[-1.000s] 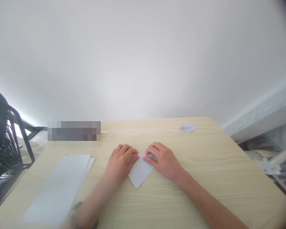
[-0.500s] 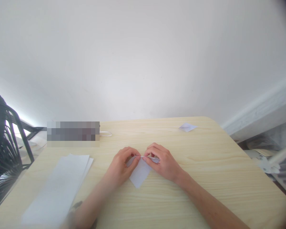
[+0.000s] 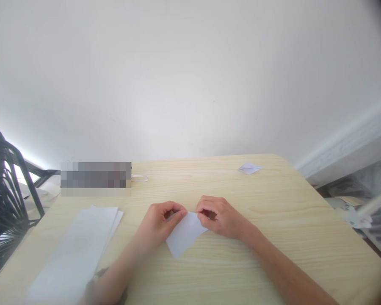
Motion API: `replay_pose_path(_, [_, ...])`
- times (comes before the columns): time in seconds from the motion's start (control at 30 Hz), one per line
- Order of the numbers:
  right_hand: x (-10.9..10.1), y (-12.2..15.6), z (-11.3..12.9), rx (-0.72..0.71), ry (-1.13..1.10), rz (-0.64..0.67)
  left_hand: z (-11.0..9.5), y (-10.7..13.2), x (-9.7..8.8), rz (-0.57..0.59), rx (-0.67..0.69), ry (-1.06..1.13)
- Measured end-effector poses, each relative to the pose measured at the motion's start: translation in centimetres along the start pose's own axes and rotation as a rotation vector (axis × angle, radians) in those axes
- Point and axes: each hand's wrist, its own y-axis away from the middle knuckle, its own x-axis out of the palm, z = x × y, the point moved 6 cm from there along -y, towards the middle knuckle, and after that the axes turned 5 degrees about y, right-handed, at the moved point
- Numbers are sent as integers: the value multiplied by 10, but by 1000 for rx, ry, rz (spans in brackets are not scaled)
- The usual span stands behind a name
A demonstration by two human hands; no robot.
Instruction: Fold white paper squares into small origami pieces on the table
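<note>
A small folded white paper (image 3: 184,235) lies on the light wooden table (image 3: 241,254), its point toward me. My left hand (image 3: 160,220) pinches its upper left edge with curled fingers. My right hand (image 3: 220,216) pinches the upper right edge, fingers curled under. The two hands sit close together at the paper's far edge, with its upper flap lifted a little off the table.
A stack of white sheets (image 3: 76,252) lies at the left. A small folded paper piece (image 3: 249,168) rests near the far right edge. A black wire chair (image 3: 6,199) stands at the left. A white wall rises behind the table.
Both hands drew slightly toward me with the paper. Fingers went from pressing flat on the fold to pinching its upper edge, and the paper's shape shifted.
</note>
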Motion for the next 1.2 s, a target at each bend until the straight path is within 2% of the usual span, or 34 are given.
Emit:
replay_pose_path(0.3, [-9,8,-5,45,-10,82,0,-2,-2,-9,-36,49])
replay_pose_path(0.57, [5,-2,8,-31,76,7,5,-2,6,17,-27,-25])
replay_pose_path(0.9, [3,1,4,-42,31,48,4,0,3,95,18,-27])
replay_pose_path(1.07, [7,-1,5,-5,72,-7,3,0,5,67,-3,-25])
replay_pose_path(1.2, [5,-1,4,7,88,5,3,-1,2,31,-14,33])
